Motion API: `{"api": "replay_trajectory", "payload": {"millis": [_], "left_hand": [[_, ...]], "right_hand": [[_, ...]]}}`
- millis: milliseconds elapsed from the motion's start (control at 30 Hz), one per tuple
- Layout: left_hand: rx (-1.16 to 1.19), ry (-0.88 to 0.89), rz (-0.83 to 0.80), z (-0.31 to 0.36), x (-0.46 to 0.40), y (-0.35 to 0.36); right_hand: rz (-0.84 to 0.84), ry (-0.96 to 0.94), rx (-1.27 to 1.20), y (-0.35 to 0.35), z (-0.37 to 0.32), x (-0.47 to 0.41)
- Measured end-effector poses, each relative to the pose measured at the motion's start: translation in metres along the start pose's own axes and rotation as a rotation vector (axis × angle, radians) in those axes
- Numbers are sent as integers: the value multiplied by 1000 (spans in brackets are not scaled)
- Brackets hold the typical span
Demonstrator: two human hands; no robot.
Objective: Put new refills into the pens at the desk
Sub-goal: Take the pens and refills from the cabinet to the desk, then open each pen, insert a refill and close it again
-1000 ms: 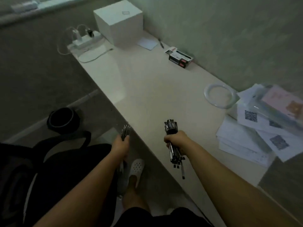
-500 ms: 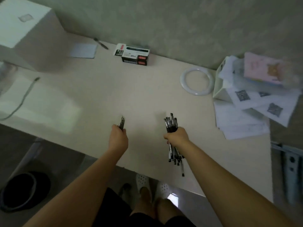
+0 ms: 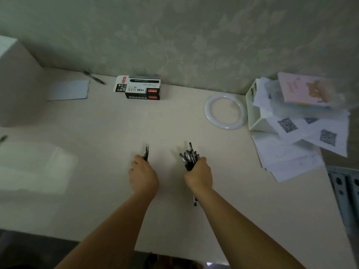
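Two hands are out over the counter [image 3: 108, 133]. The left hand [image 3: 143, 176] has its fingers wrapped round one thin bunch of refills [image 3: 146, 153], and the right hand [image 3: 198, 174] grips one fat bunch of pens [image 3: 189, 155]; too many to count. Both bunches point away from the person, just above the counter.

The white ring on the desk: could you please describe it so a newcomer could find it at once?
Start at the back wall and go right to the paper pile. Just left of it, the white ring lies flat on the desk, the only round, hollow thing there.
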State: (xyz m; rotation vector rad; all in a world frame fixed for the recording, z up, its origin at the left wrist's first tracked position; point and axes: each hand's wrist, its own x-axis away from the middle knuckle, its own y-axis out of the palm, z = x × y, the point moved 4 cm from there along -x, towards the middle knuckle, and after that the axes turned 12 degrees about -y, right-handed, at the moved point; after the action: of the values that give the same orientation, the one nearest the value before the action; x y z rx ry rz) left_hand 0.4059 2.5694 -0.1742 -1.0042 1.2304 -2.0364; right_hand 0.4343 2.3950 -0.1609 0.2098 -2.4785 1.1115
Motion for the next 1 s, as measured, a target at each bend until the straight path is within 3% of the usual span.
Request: {"api": "replay_trajectory", "payload": {"millis": [167, 333, 533, 700, 1000], "left_hand": [[-166, -8, 145, 2, -26, 13], [-145, 14, 237, 0, -31, 23], [-142, 145, 279, 5, -30, 21], [-193, 302, 308, 4, -38, 19], [-109, 505, 215, -2, -56, 14]], "right_hand": [[134, -98, 160, 24, -20, -15], [248, -196, 360, 33, -25, -20], [391, -281, 490, 42, -17, -20], [413, -326, 520, 48, -7, -26], [501, -428, 525, 53, -4, -32]]}}
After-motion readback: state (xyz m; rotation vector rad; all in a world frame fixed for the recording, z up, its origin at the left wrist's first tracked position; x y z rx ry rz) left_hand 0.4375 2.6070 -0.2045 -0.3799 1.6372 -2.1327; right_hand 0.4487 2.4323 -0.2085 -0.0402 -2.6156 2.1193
